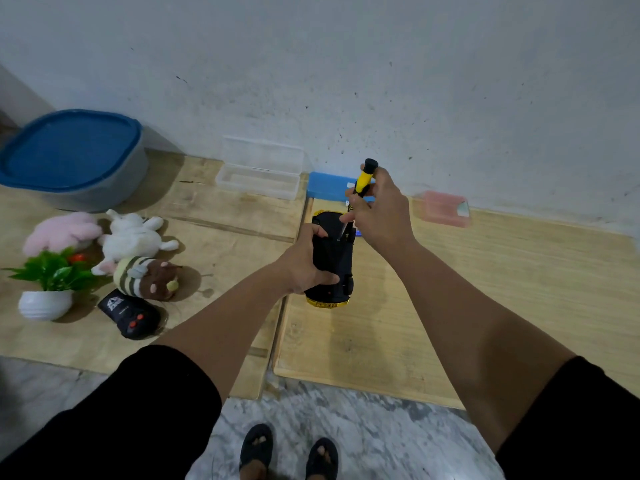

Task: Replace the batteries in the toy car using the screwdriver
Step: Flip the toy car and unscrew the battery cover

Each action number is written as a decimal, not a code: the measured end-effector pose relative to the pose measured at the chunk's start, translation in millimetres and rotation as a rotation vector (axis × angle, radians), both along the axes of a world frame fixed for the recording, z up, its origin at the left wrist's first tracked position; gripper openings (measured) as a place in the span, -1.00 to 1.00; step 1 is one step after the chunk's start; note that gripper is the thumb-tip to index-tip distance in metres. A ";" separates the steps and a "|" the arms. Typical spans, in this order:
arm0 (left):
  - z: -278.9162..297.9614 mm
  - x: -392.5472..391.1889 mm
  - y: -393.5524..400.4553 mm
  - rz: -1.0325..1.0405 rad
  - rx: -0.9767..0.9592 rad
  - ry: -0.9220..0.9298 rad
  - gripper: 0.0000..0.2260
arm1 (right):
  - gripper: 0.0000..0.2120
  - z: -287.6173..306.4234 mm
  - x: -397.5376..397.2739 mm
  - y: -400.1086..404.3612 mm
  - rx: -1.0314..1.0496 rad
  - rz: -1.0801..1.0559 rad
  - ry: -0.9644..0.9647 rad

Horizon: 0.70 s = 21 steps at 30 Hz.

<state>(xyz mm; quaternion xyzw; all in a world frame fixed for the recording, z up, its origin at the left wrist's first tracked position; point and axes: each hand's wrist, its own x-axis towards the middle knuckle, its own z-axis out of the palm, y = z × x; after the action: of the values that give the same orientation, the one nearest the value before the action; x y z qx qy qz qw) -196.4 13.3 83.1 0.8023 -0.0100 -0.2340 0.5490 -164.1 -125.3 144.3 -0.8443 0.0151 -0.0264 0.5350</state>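
Observation:
The toy car (333, 261) is turned underside up, black with yellow trim at both ends, held a little above the wooden board. My left hand (306, 263) grips its left side. My right hand (375, 211) holds a yellow and black screwdriver (363, 180) almost upright, and its thin metal tip touches the car's underside near the far end. Part of the shaft is hidden by my fingers. No batteries are visible.
On the wooden table (485, 289) stand an open clear plastic case (258, 174), a blue box (327, 187) and a pink box (441, 207) along the wall. At left lie a black remote control (130, 315), plush toys (133, 237), a potted plant (46, 289) and a blue-lidded tub (71, 154).

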 end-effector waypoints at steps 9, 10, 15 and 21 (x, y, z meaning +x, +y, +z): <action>2.7 1.1 -3.7 -0.004 -0.001 -0.009 -0.45 | -0.82 1.7 -2.3 2.8 -0.039 0.048 -0.059; 1.9 1.2 -2.3 0.001 0.003 -0.003 -0.45 | -0.76 1.6 -1.7 2.5 -0.022 0.045 -0.042; 2.7 0.5 2.6 0.027 0.021 0.049 -0.46 | -0.77 2.0 -1.8 -1.5 0.006 0.007 0.002; 6.3 1.7 0.8 0.027 0.011 0.083 -0.47 | -0.87 2.6 0.4 -0.7 -0.069 0.047 -0.072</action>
<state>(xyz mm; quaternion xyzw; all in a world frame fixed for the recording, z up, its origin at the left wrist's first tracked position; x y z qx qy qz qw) -194.7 14.1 89.4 0.7950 0.0247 -0.2597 0.5477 -163.7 -125.9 146.8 -0.8609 -0.0249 -0.0449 0.5062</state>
